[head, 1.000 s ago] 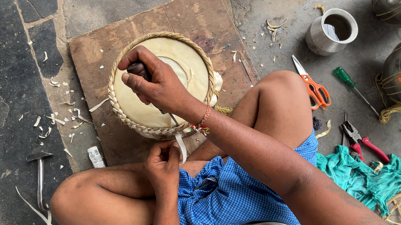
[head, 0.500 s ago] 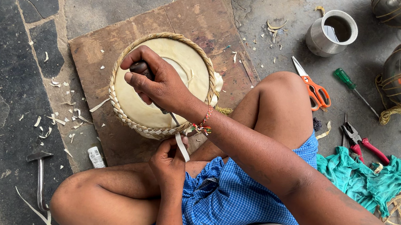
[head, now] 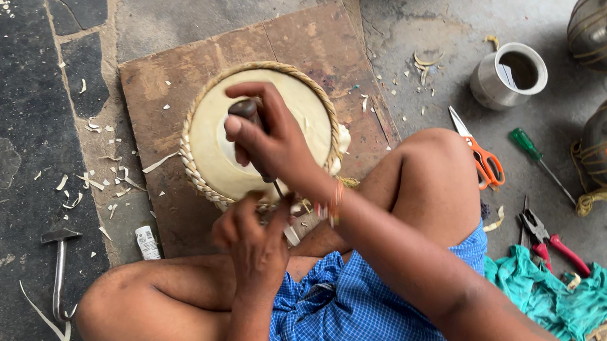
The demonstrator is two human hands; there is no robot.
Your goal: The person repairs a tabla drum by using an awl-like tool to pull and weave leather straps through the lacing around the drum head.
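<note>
Grey stone floor, a worn brown board [head: 180, 93] laid flat on it, and a round woven basket [head: 208, 139] resting on that board.

Right hand [head: 274, 147] hovers over the basket's pale centre, clenched around a dark-handled awl [head: 245, 109] whose thin shaft points down toward the basket's near rim. Left hand [head: 250, 237] sits just below that rim, fingers pinched on a cane strip at the woven edge. Right of the basket lie orange-handled scissors [head: 481, 158], a green screwdriver [head: 534, 159] and a metal cup [head: 508, 77]; left of it, a small hammer [head: 61, 259] among pale shavings.
</note>
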